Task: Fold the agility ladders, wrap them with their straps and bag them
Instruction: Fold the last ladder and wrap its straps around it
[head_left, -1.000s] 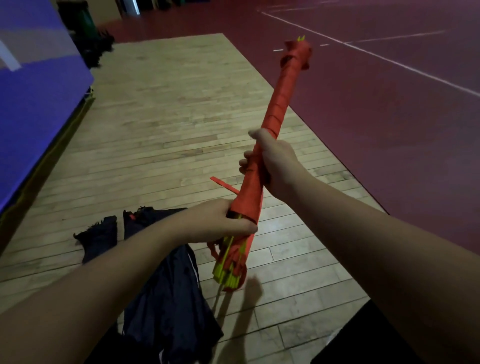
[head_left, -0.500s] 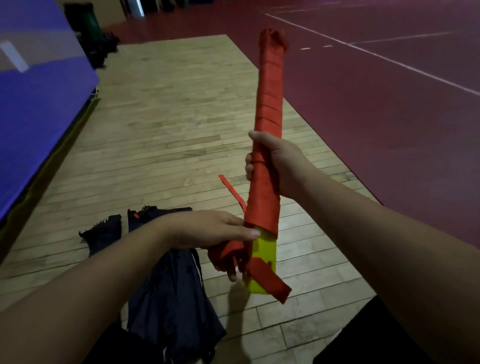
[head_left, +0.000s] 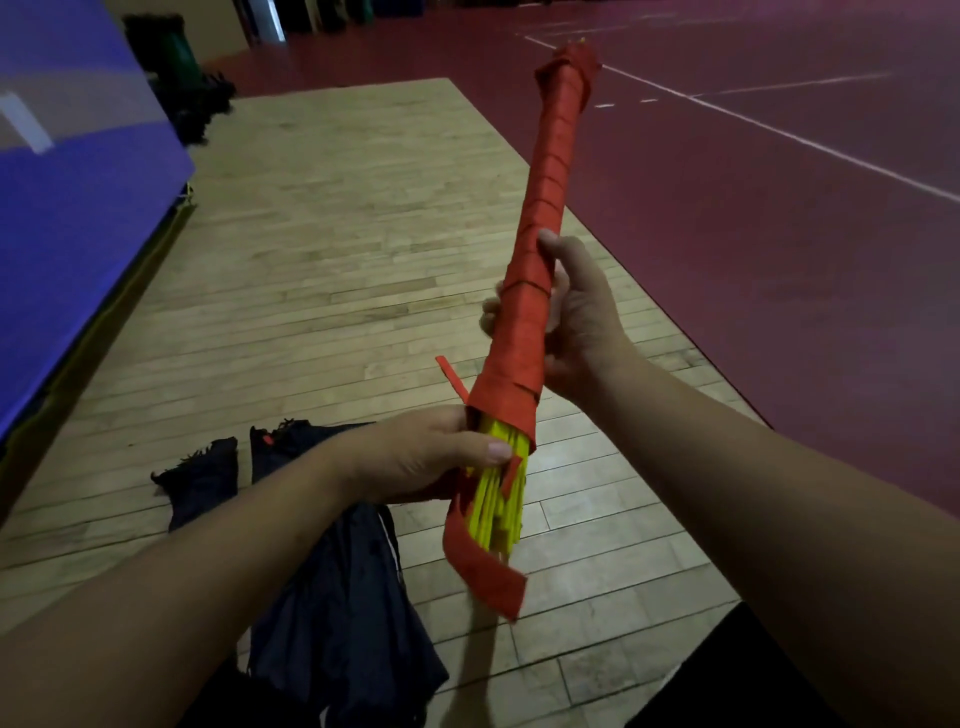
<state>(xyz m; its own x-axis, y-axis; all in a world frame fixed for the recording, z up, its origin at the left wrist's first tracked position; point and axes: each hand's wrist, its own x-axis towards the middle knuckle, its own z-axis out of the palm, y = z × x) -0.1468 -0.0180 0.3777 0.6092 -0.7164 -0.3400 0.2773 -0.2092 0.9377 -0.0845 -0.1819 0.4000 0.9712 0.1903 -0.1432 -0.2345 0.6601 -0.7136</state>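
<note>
A folded agility ladder bundle (head_left: 543, 208) of yellow rungs (head_left: 501, 499), wound in red strap, points up and away from me. My right hand (head_left: 571, 317) grips the bundle around its middle. My left hand (head_left: 436, 452) holds the lower end where the wrapping stops and the yellow rungs stick out. A loose red strap tail (head_left: 485, 571) hangs from the bottom. A dark bag (head_left: 332, 597) lies crumpled on the wooden floor beneath my left arm.
Another small dark cloth piece (head_left: 200, 483) lies left of the bag. A blue padded mat (head_left: 67, 182) stands along the left. Dark equipment (head_left: 176, 62) sits at the far left end. Red court floor (head_left: 779, 208) with white lines spreads to the right.
The bundle has turned in my hands, so its yellow rung ends and the hanging strap tail now face me. My left hand has shifted its grip at the lower end.
</note>
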